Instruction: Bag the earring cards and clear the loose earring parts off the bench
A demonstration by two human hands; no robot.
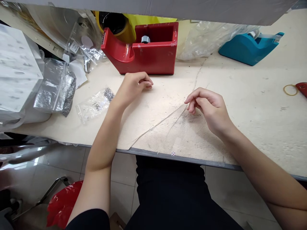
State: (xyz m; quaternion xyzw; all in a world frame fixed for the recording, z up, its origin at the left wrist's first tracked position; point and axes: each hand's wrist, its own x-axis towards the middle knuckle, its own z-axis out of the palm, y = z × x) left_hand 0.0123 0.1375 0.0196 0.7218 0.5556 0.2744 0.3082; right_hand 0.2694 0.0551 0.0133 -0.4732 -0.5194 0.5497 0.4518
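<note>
My left hand [136, 83] rests on the cream table covering just in front of a red tape dispenser [153, 57]. Its thumb and fingers are pinched together, and anything between them is too small to make out. Over a scatter of tiny thin metal pieces [183, 119], my right hand [208, 108] has its fingers bent and fingertips drawn together near the surface. Whatever those fingertips may hold is hidden. A clear zip bag [93, 107] with handwriting on it and small dark metal bits in one corner lies beside my left forearm.
A teal tape dispenser [249, 48] stands at the back right, near crumpled clear plastic [201, 40]. Bags of small parts [54, 84] lean by a white container [18, 70] at left. A red-handled tool [302, 88] lies far right. A grey panel [155, 9] overhangs the back.
</note>
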